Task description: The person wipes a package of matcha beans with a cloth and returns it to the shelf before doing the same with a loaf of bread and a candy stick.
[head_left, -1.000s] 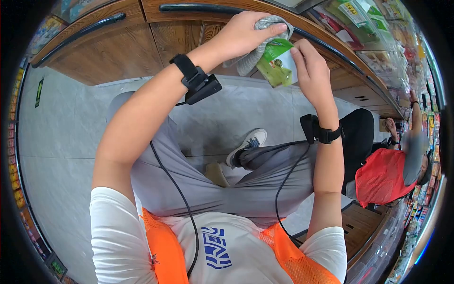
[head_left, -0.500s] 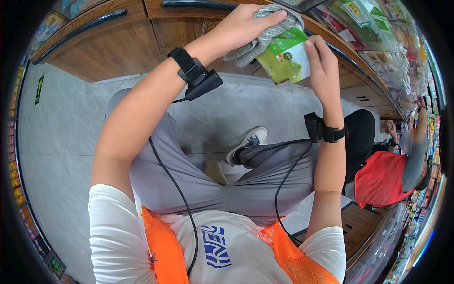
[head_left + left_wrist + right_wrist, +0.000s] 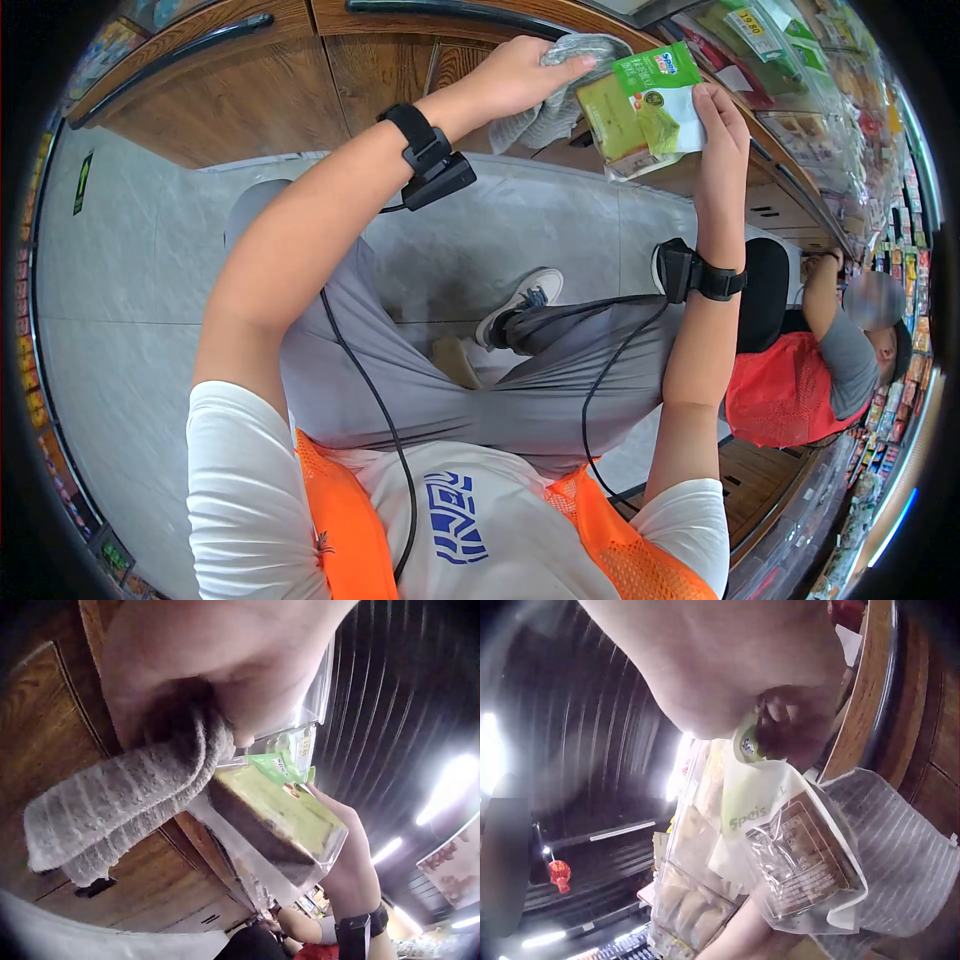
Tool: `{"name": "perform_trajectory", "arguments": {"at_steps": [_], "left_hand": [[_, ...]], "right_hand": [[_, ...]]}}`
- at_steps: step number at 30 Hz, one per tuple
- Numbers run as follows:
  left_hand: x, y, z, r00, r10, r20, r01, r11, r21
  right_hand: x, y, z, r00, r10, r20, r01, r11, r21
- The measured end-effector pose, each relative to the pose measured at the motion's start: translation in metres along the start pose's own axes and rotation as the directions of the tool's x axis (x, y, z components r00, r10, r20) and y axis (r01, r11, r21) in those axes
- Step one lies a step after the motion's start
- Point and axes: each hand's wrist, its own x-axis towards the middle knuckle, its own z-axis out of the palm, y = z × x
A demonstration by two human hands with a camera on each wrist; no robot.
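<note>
Grey striped cloth [image 3: 545,125] hangs in loose folds from the left hand [image 3: 510,75], which grips it in front of a brown wood-grain cabinet [image 3: 220,100]. Just beside it, the right hand [image 3: 722,120] pinches one edge of a green-and-white plastic packet [image 3: 645,112] with a yellow-green slab inside, held up above the grey tiled floor [image 3: 130,260]; whether cloth and packet touch, I cannot tell. That one-sided pinch on thin, probably slick film looks the weakest point: should the fingers slacken, the packet could swing round or drop to the floor. Pressing hard through the cloth might dent the slab, which seems soft, and a trailing fold could catch a packet corner. The thin black cables [image 3: 375,370] draped over the lap could also tug at the wrists if either arm reaches too far.
</note>
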Motion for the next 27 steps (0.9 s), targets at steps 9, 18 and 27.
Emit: {"name": "perform_trajectory", "arguments": {"at_steps": [9, 18, 27], "left_hand": [[-0.007, 0.008, 0.0, 0.994, -0.049, -0.1, 0.04, 0.995, -0.09], [-0.013, 0.018, 0.005, 0.991, -0.011, -0.137, -0.008, 0.99, -0.139], [-0.018, 0.02, 0.021, 0.992, 0.078, -0.098, -0.097, 0.975, -0.202]], "right_hand": [[-0.001, 0.0, -0.011, 0.972, 0.229, -0.049, -0.208, 0.941, 0.268], [0.008, 0.013, -0.017, 0.988, 0.155, 0.005, -0.141, 0.881, 0.451], [0.005, 0.015, -0.007, 0.988, 0.151, -0.014, -0.129, 0.888, 0.441]]}}
